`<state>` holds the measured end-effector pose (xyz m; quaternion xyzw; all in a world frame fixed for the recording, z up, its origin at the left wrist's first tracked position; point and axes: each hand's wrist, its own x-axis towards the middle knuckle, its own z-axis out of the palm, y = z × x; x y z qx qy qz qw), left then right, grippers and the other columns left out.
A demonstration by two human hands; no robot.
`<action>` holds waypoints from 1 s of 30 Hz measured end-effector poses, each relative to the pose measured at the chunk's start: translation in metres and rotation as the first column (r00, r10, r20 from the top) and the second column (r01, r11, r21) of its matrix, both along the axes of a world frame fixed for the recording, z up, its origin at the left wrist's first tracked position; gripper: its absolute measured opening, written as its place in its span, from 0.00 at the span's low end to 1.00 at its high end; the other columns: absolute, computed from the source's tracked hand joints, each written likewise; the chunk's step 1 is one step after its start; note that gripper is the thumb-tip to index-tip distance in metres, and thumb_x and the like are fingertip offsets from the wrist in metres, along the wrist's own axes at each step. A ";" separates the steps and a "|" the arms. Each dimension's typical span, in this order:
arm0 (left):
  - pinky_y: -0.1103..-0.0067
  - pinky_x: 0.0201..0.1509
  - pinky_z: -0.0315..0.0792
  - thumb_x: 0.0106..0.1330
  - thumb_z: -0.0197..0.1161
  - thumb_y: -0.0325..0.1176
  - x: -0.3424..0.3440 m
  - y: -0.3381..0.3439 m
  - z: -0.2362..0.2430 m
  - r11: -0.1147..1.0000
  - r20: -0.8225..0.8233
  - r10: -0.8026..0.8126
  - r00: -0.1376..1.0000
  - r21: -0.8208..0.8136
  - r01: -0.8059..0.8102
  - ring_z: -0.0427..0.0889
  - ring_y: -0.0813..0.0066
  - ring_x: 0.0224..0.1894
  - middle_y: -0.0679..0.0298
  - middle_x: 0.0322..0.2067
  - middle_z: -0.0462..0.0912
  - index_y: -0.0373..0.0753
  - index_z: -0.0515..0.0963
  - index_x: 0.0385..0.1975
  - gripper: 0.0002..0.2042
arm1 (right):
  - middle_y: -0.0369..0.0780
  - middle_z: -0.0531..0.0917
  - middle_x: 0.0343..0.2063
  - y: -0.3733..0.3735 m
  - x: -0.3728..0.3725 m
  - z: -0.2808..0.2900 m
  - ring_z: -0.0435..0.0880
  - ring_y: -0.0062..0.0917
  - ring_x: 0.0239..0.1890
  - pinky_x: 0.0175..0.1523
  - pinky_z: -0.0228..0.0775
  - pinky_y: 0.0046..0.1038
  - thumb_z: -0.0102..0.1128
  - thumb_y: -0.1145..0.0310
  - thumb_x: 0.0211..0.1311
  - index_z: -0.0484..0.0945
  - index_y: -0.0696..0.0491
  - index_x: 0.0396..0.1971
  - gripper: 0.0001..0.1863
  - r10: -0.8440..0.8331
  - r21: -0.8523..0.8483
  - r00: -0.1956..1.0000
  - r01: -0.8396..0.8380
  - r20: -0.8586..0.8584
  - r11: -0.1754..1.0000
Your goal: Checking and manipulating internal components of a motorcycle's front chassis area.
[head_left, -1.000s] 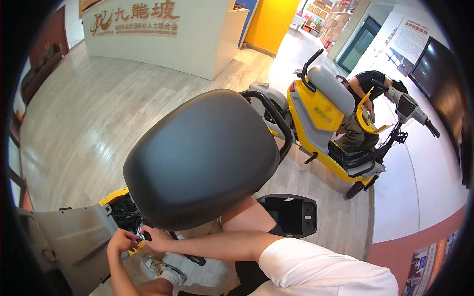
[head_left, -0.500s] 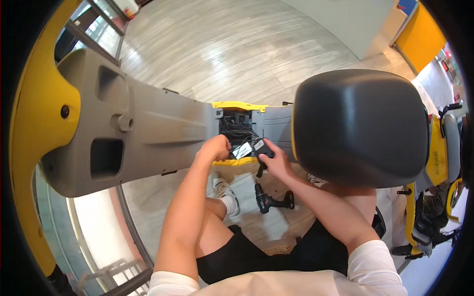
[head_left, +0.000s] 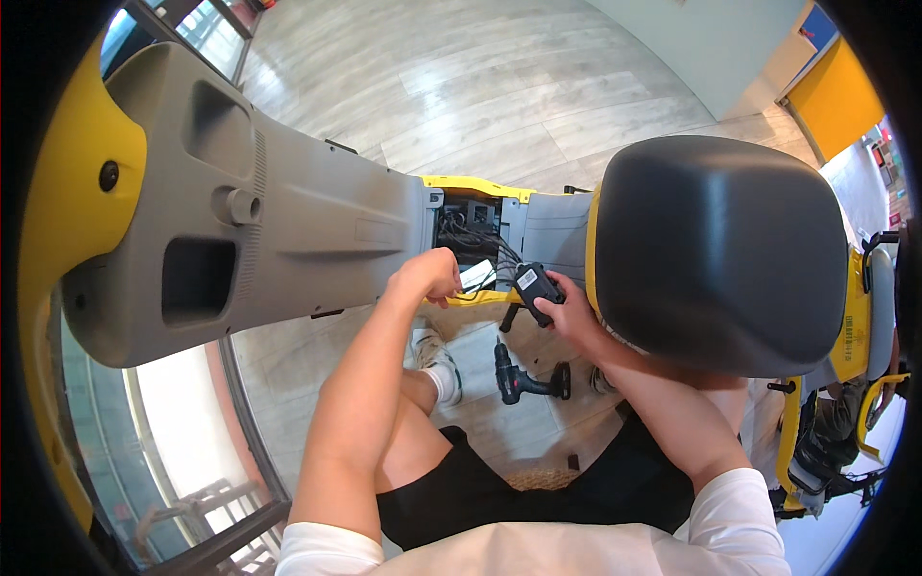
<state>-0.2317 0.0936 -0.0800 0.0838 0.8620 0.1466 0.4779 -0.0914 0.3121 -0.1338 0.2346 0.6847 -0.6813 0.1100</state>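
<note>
hands: 2 (head_left: 424,276) (head_left: 573,317)
black box w/ wires: 1 (head_left: 536,283)
drill: 1 (head_left: 519,377)
seat: 1 (head_left: 715,250)

Pale wood-plank flooring (head_left: 480,86) ran across the room under bright daylight. A white wall (head_left: 711,48) met a yellow panel (head_left: 840,101) at the upper right; glazing (head_left: 192,19) stood at the upper left.
</note>
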 end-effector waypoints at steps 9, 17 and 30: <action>0.77 0.31 0.78 0.54 0.64 0.22 -0.001 -0.009 -0.006 0.999 0.037 -0.053 0.998 -0.006 0.053 0.85 0.75 0.26 0.61 0.25 0.85 0.35 0.82 0.31 0.06 | 0.45 0.77 0.46 0.007 0.003 -0.023 0.78 0.30 0.44 0.47 0.73 0.30 0.67 0.76 0.46 0.66 0.54 0.57 0.34 0.087 0.130 0.993 -0.076 -0.082 0.989; 0.77 0.33 0.78 0.54 0.62 0.21 -0.010 -0.016 0.006 1.000 0.083 -0.018 0.996 -0.002 0.018 0.85 0.74 0.28 0.62 0.27 0.85 0.35 0.82 0.33 0.07 | 0.46 0.77 0.48 0.015 0.014 -0.028 0.77 0.34 0.50 0.54 0.69 0.30 0.66 0.76 0.47 0.65 0.50 0.60 0.35 0.245 0.388 0.961 -0.179 -0.128 0.904; 0.71 0.38 0.76 0.47 0.72 0.28 -0.018 -0.023 0.012 0.943 -0.483 0.329 0.811 0.216 -0.254 0.84 0.61 0.32 0.54 0.27 0.84 0.39 0.83 0.24 0.05 | 0.48 0.73 0.55 0.026 0.012 -0.025 0.72 0.39 0.58 0.61 0.63 0.31 0.66 0.75 0.48 0.62 0.51 0.61 0.37 0.351 0.495 0.932 -0.265 -0.088 0.828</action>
